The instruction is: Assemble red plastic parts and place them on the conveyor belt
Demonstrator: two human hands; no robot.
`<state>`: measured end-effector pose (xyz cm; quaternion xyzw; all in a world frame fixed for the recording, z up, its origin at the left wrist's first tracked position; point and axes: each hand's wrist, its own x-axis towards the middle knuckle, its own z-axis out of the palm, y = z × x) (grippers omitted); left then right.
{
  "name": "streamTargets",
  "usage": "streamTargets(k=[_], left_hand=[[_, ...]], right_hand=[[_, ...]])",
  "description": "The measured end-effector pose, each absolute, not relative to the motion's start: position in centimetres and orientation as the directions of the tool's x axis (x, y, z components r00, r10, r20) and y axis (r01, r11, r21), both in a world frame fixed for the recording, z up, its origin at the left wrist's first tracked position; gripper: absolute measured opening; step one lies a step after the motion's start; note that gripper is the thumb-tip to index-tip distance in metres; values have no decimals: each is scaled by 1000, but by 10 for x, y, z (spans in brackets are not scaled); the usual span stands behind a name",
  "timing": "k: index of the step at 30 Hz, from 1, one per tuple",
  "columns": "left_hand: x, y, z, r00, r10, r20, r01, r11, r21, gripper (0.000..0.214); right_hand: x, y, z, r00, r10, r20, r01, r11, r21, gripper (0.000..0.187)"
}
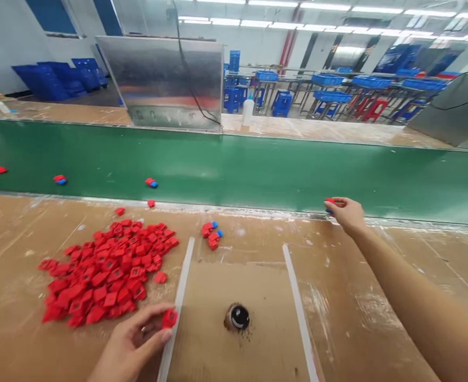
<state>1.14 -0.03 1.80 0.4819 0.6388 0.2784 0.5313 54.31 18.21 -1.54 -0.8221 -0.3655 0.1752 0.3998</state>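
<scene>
Room: a factory floor, blurred at the far end, with blue crates [45, 82] stacked far left and metal tables with blue crates [371, 82] and blue and red stools [372, 109] far right.

Far side: a stainless steel panel [160, 82] stands upright beyond the belt, and a white bottle [248, 111] stands just right of it, its top cut off from view by nothing but glare.

Belt: a green conveyor belt [234, 170] runs left to right across the view, carrying three red-and-blue pieces [59, 179] well apart, all on its left half.

Worktop: a cardboard-covered worktop [349, 281], scuffed and stained, lies along the near edge of the belt.

Pile: a heap of red plastic pieces [106, 270] sits near left, overlapping so that the lower ones are hidden.

Small group: a few red-and-blue pieces [212, 235] lie together right of the heap.

Channel: two white strips [299, 313] run toward the belt, and between them sits a dark round object [237, 317], hard to make out.

Left hand: the left hand [128, 345], cut off by the lower edge, pinches a red piece [169, 318] between thumb and fingers, just beside the left strip.

Right hand: the right hand [347, 215] curls around a red-and-blue piece [329, 204] at the belt's near edge, its fingers hiding most of it.
</scene>
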Motion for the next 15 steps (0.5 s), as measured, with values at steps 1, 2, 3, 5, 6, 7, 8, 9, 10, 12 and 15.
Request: streamTargets(k=[1,2,3,5,6,7,8,9,10,12,15], left_hand=[[17,-3,19,36,910,-412,296,384,874,42],[24,-5,19,48,916,-398,253,374,892,40],[31,-8,17,95,917,-387,189,366,911,37],[48,-15,9,181,922,-343,33,343,939,31],[57,-20,5,225,920,-321,-23,334,942,28],[65,-25,0,254,922,-292,-64,317,946,26],[72,-31,-5,281,923,-265,-84,298,951,24],[78,-36,-9,300,923,-240,-87,277,957,22],[82,-42,-13,315,924,-216,-76,251,965,21],[87,-51,-19,337,925,-175,-23,194,981,17],[86,-59,-23,346,930,-126,46,117,992,14]], right_hand=[[536,163,-12,639,769,4,446,-367,-817,31],[526,140,-9,604,797,3,431,-324,-843,33],[516,116,-5,570,822,1,417,-288,-862,35],[489,64,2,506,862,-5,406,-243,-881,39],[473,39,5,470,882,-8,404,-224,-887,41],[455,14,7,422,906,-13,402,-200,-894,43],[437,-8,9,355,935,-19,388,-166,-907,45],[418,-27,9,287,958,-31,366,-139,-920,46],[400,-44,9,220,974,-48,342,-123,-932,45],[369,-66,7,110,991,-76,314,-108,-943,44],[341,-77,6,18,999,-51,366,-54,-929,41]])
